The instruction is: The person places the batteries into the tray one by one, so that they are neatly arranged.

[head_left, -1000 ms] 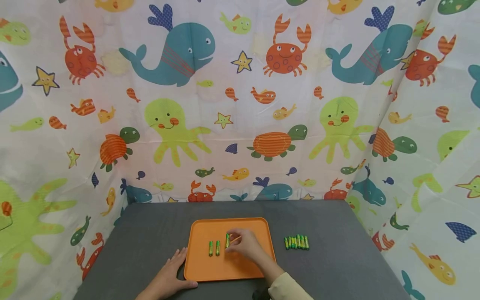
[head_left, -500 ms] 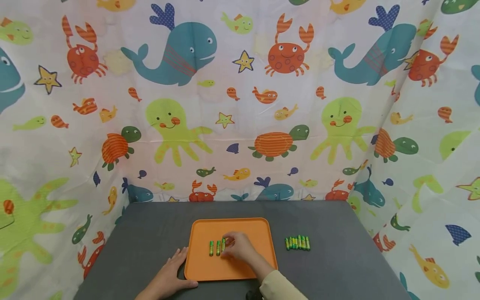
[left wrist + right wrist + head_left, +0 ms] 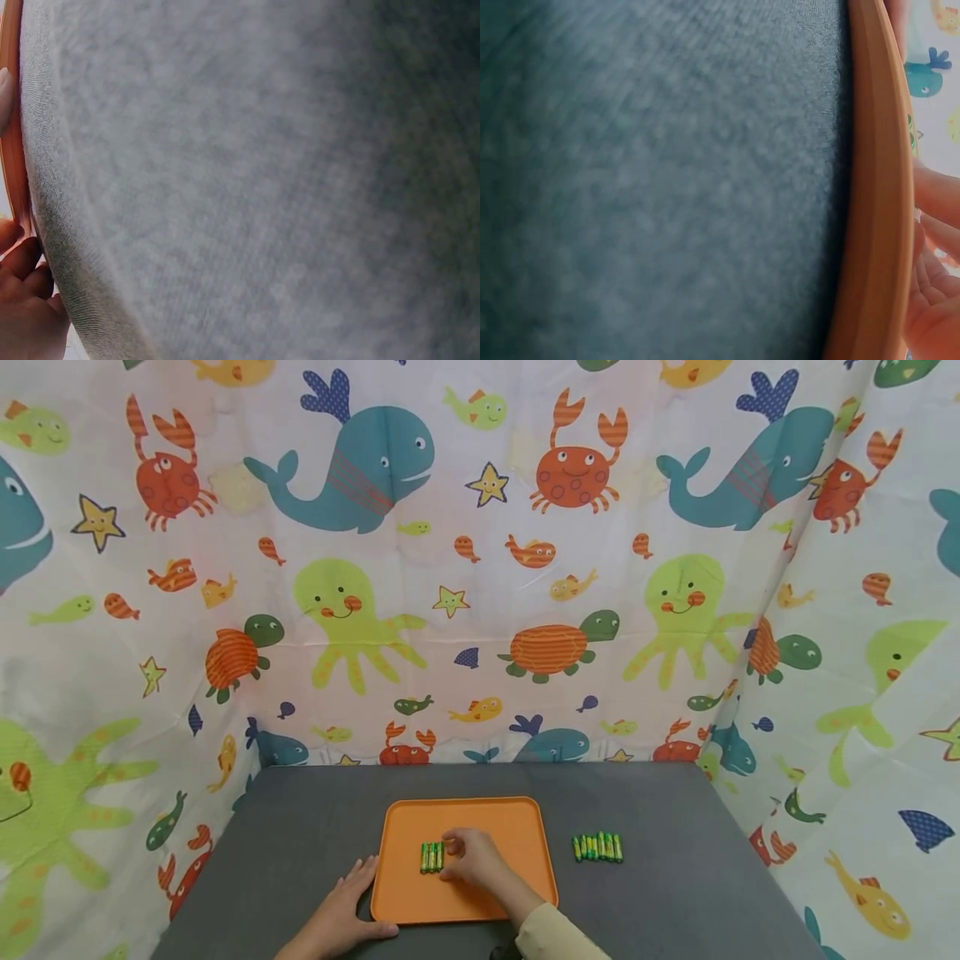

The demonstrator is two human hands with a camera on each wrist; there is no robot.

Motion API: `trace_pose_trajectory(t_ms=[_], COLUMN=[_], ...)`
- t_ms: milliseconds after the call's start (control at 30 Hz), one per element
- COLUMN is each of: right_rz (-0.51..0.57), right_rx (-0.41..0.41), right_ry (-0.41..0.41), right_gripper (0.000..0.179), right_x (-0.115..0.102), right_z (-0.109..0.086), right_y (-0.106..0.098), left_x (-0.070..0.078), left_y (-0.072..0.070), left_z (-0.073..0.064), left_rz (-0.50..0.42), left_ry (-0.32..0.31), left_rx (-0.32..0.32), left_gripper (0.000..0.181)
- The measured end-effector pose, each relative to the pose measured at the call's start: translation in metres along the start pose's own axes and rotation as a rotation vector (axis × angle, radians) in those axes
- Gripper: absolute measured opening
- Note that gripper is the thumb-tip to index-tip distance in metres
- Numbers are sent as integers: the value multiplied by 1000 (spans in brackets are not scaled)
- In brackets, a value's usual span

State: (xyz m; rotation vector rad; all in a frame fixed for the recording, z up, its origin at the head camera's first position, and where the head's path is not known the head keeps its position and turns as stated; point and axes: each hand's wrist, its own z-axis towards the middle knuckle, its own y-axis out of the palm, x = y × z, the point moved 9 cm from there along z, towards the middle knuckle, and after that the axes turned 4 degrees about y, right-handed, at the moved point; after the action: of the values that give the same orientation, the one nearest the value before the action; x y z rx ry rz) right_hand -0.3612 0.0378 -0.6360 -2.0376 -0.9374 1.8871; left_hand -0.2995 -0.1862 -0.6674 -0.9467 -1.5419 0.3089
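Three green-and-yellow batteries (image 3: 432,857) lie side by side on an orange tray (image 3: 405,902) in the head view, left of its middle. My right hand (image 3: 477,862) is over the tray, index finger and thumb at the two ends of the rightmost battery, pinching it. My left hand (image 3: 341,906) rests at the tray's front left corner, fingers along the left edge and thumb at the front edge. In the right wrist view, the tray's rim (image 3: 881,187) partly hides the right hand (image 3: 937,307).
Several more batteries (image 3: 597,847) stand in a close row on the dark grey table (image 3: 637,910), right of the tray. A white curtain (image 3: 480,543) printed with sea animals closes off the back and both sides.
My right hand has brought the third battery left and down against the other two, and those two now lie closer together. The left hand has stayed at the tray's corner.
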Motion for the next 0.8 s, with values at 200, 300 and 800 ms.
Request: trace_pose_trajectory(t_ms=[200, 300, 800], right_rz=[30, 31, 32], right_rx=[-2, 5, 22], right_ry=[-7, -8, -38], right_gripper=[56, 57, 60], right_x=[-1, 0, -11], right_z=[-1, -2, -15], right_y=[-2, -3, -16], left_x=[-1, -2, -1], left_y=[0, 0, 1], left_z=[2, 2, 2], left_rz=[14, 18, 28], left_ry=[-6, -11, -15], left_rx=[5, 4, -7], left_gripper=[121, 121, 120])
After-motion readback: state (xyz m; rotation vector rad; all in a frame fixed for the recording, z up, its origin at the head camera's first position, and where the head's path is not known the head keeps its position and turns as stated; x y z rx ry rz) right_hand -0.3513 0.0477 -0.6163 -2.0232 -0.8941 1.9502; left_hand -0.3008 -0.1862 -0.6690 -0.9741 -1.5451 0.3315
